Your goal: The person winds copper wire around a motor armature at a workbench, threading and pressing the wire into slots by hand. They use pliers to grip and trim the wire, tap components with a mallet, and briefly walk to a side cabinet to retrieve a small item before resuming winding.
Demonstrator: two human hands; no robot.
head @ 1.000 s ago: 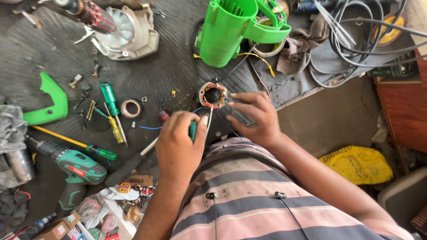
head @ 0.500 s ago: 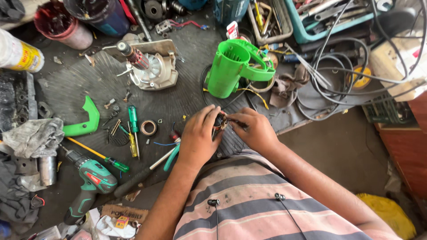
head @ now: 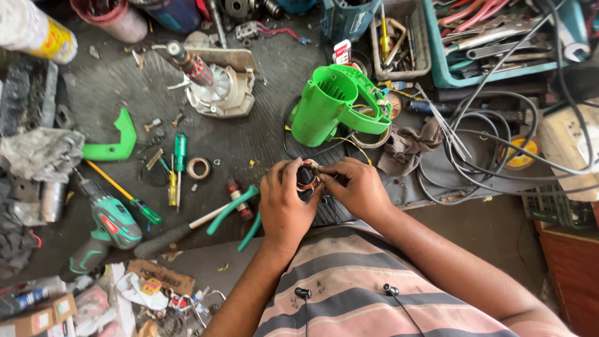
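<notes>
Cluttered dark bench mat, tools everywhere. Near its front edge, left hand [head: 284,203] and right hand [head: 352,187] both pinch a small wound stator [head: 306,178]. Best to grip firm, tease wires gently w/ fingertips, not yank.

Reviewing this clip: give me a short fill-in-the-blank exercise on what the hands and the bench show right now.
1. Both hands, left hand and right hand, grip one small round wound ____ between them.
2. The big plastic tool housing just beyond the hands is coloured ____.
3. The cordless drill lies on the person's ____ side.
4. The teal-handled pliers lie beside the ____ hand.

Missing words: coil; green; left; left
</notes>
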